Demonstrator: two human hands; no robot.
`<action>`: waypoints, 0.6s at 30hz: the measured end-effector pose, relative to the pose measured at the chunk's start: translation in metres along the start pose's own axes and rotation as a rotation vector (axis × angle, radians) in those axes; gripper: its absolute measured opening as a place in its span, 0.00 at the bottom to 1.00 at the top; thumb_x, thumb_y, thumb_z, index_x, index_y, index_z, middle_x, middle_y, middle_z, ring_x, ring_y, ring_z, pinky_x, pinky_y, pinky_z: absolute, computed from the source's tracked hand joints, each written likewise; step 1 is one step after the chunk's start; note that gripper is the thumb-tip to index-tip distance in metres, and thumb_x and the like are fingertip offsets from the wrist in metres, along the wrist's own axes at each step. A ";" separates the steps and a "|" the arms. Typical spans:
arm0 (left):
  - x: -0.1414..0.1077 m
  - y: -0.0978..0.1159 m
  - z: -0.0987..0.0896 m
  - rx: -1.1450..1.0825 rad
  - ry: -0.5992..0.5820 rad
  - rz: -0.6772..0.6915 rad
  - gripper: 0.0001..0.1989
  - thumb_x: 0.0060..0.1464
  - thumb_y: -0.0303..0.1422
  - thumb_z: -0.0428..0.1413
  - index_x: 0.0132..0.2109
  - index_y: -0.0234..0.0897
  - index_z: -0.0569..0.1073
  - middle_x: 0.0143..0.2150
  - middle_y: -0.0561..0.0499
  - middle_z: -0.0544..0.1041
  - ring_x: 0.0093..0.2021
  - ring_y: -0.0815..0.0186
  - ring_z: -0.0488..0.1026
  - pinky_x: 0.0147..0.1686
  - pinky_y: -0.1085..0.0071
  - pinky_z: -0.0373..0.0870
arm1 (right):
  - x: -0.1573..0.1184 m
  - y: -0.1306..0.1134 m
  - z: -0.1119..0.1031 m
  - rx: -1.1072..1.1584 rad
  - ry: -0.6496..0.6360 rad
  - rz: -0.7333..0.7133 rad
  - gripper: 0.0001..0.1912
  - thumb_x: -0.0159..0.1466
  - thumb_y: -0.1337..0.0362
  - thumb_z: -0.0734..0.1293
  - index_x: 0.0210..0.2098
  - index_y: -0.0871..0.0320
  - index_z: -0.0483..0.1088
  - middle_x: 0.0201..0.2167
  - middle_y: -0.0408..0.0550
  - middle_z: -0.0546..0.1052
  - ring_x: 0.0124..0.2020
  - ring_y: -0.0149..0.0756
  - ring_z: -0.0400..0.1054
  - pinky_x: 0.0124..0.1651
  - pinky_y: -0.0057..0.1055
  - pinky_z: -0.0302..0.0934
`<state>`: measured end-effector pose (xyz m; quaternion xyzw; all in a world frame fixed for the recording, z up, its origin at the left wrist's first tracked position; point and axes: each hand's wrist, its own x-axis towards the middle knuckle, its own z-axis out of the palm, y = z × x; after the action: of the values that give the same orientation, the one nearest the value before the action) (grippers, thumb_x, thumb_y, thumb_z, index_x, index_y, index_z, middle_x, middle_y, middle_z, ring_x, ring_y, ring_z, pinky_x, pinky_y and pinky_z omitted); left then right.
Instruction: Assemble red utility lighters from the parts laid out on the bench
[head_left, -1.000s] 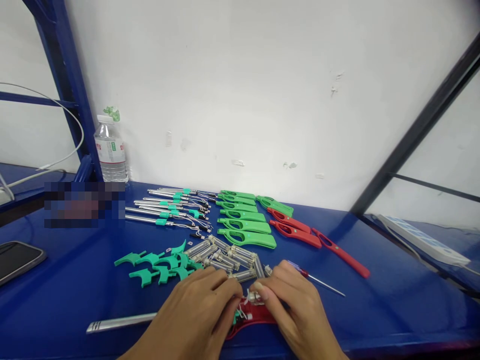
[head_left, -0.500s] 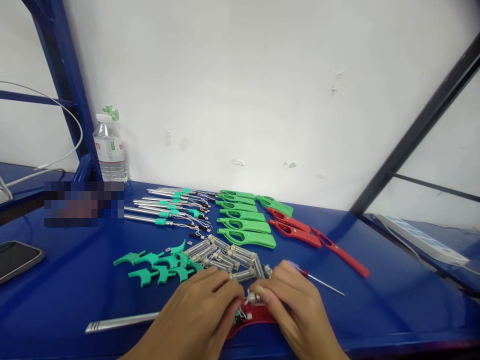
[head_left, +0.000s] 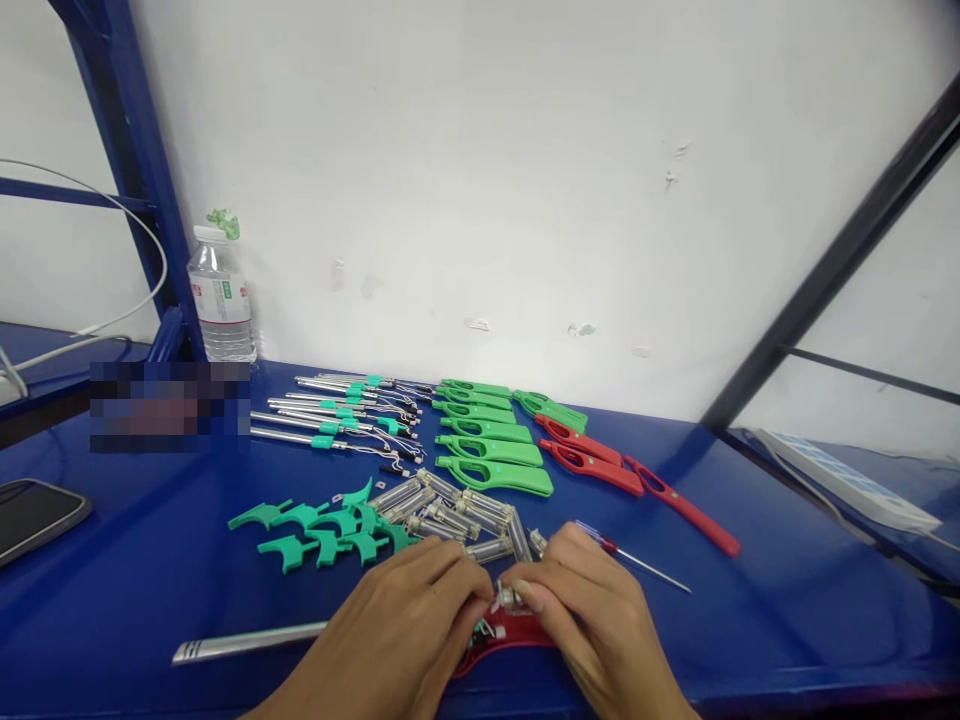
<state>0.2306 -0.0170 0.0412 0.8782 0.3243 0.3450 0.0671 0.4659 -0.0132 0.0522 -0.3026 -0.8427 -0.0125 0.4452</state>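
Observation:
Close to the table's front edge lies a red lighter shell [head_left: 517, 630], its inside facing up, with wires and a small black and green part in it. My left hand [head_left: 401, 625] is closed on the shell's left part, its fingertips by the wires. My right hand [head_left: 600, 615] pinches the end of a clear fuel tank [head_left: 511, 600] over the shell; most of the tank is hidden under the fingers. A silver tube [head_left: 251, 643] sticks out to the left from beneath my left hand.
Beyond my hands lie green triggers [head_left: 337, 522], a heap of clear tanks [head_left: 450, 515], a screwdriver [head_left: 645, 566], wired metal tubes [head_left: 300, 437], green shells [head_left: 510, 478] and red shells [head_left: 686, 508]. A bottle [head_left: 221, 300], a phone [head_left: 37, 518] and a power strip [head_left: 847, 478] stand around them.
Very little differs. My fingers have shifted slightly at the clear fuel tank and the wires, while the shell stays in place.

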 end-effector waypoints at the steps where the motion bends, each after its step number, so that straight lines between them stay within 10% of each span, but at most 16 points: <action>1: 0.000 0.000 0.000 0.001 0.000 0.002 0.13 0.77 0.21 0.53 0.46 0.44 0.76 0.41 0.55 0.83 0.39 0.64 0.83 0.39 0.72 0.77 | 0.000 0.000 0.000 0.005 -0.004 0.004 0.23 0.90 0.56 0.61 0.42 0.53 0.83 0.29 0.40 0.80 0.30 0.32 0.71 0.37 0.31 0.66; 18: -0.001 -0.008 0.004 0.033 0.041 0.027 0.15 0.77 0.22 0.50 0.46 0.43 0.78 0.40 0.54 0.83 0.38 0.60 0.81 0.41 0.65 0.76 | -0.008 0.001 0.003 -0.047 -0.114 0.116 0.24 0.90 0.58 0.58 0.43 0.52 0.82 0.34 0.42 0.83 0.34 0.36 0.75 0.40 0.34 0.68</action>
<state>0.2284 -0.0114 0.0350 0.8762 0.3196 0.3584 0.0412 0.4670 -0.0156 0.0444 -0.3615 -0.8472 0.0111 0.3892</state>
